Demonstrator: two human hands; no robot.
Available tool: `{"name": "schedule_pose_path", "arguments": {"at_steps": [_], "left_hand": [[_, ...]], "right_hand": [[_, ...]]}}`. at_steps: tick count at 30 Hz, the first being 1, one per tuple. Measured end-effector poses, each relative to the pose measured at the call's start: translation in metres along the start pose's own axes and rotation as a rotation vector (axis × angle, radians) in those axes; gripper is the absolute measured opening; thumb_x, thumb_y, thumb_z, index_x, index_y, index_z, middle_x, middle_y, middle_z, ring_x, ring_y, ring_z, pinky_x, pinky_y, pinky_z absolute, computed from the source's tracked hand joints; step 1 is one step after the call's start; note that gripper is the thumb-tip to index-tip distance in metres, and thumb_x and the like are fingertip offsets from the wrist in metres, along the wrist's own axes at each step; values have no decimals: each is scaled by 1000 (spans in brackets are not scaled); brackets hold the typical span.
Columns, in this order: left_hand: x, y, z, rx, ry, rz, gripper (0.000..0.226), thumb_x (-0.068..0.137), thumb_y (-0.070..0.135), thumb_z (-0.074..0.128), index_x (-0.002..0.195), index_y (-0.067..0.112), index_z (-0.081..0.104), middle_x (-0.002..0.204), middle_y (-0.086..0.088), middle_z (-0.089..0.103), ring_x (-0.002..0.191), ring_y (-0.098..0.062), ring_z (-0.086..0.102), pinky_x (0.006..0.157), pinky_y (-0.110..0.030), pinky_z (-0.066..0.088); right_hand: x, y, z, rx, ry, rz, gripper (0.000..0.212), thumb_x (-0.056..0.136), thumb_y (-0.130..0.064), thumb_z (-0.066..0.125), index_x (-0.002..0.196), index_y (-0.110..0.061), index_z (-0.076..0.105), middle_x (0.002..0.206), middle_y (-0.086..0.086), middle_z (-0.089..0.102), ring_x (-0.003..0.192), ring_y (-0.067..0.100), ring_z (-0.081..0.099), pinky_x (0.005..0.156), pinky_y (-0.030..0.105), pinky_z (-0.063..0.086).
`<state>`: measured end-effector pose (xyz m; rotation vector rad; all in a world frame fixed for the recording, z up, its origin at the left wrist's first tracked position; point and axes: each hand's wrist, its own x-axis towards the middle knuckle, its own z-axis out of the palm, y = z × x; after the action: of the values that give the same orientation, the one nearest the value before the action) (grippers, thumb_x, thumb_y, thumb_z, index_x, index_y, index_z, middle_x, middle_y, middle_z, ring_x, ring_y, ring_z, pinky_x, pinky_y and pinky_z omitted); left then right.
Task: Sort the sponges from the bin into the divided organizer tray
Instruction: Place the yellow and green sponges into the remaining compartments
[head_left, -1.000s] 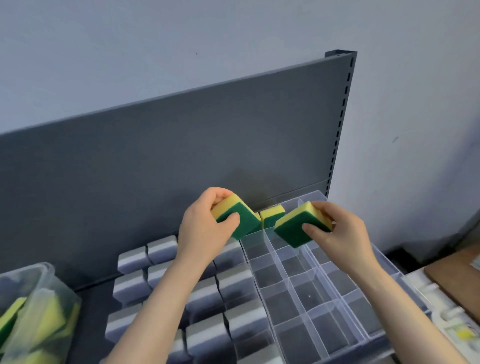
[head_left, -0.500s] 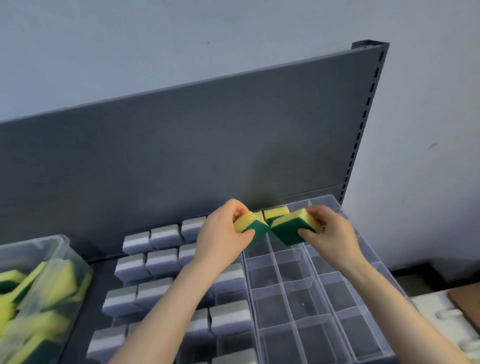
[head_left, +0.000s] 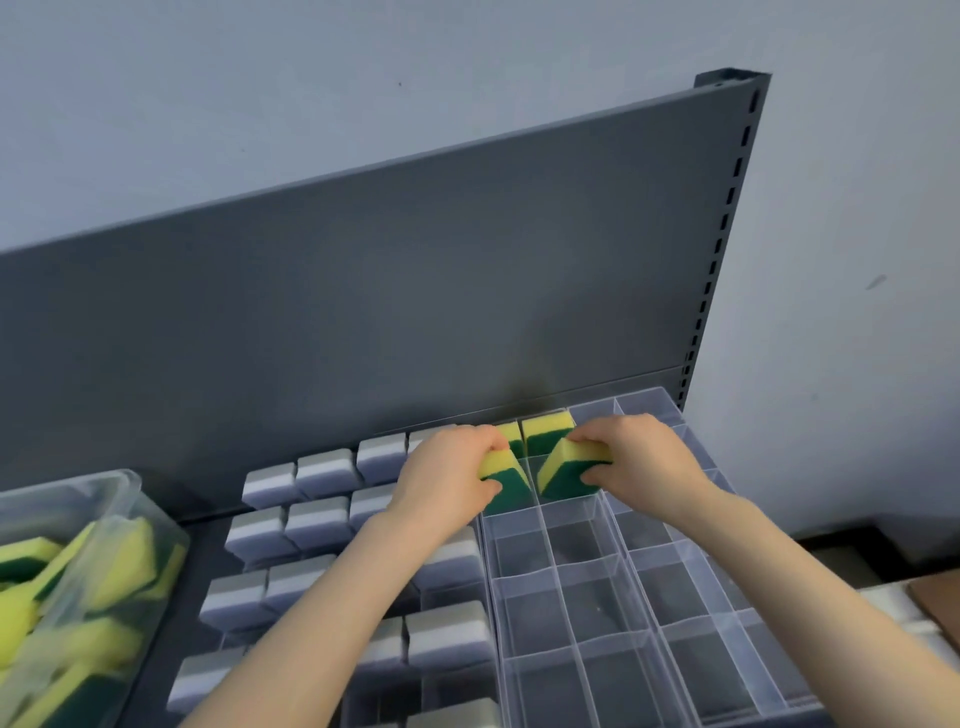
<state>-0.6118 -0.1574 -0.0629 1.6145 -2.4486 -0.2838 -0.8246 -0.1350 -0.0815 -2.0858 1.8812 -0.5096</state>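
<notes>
Dark grey shelf (head_left: 208, 525) against a grey slotted back panel (head_left: 363, 312), pale wall (head_left: 363, 93) behind. Clear divided organizer tray (head_left: 597, 613) at right; clear bin (head_left: 78, 587) of yellow-green sponges at left; grey-white sponges (head_left: 322, 470) in rows between. Two sponges (head_left: 545, 434) seated in the tray's far compartments. Left hand (head_left: 447, 480) grasping one sponge (head_left: 501, 475), right hand (head_left: 641, 457) grasping another sponge (head_left: 569, 467), both tilted, at the second-row compartments.

A shop or stockroom: a grey slotted shelving panel (head_left: 415, 291) stands behind the hands, with rows of grey-white blocks (head_left: 322, 470) stocked left of them.
</notes>
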Motion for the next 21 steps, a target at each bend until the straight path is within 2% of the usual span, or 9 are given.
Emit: {"name": "schedule_pose_path", "arguments": {"at_steps": [7, 13, 17, 21], "left_hand": [[13, 9, -1, 129, -144, 58, 46, 79, 27, 75, 123, 27, 62, 124, 2, 61, 106, -21, 59, 71, -25, 39], [22, 13, 7, 203, -235, 64, 46, 77, 29, 77, 121, 25, 63, 114, -1, 64, 97, -24, 59, 67, -28, 41], [24, 13, 19, 185, -263, 42, 46, 79, 26, 76, 122, 23, 62, 113, -1, 63, 97, -24, 60, 69, -27, 43], [23, 13, 25, 202, -250, 39, 43, 81, 22, 73, 122, 23, 62, 112, -3, 64, 97, -25, 60, 71, -29, 45]], "right_hand": [[24, -13, -10, -200, -175, -102, 44, 77, -20, 70, 120, -29, 62, 112, -2, 66, 100, 24, 59, 76, 31, 50], [29, -18, 3, -269, -256, -127, 40, 77, -15, 67, 116, -26, 64, 107, 0, 64, 98, 25, 58, 74, 31, 50], [25, -16, 19, -279, -273, -108, 35, 81, -11, 60, 114, -24, 64, 107, 1, 65, 99, 26, 59, 74, 31, 48], [24, -15, 24, -299, -267, -115, 26, 84, -10, 57, 106, -21, 65, 100, 3, 65, 92, 26, 61, 69, 28, 45]]}}
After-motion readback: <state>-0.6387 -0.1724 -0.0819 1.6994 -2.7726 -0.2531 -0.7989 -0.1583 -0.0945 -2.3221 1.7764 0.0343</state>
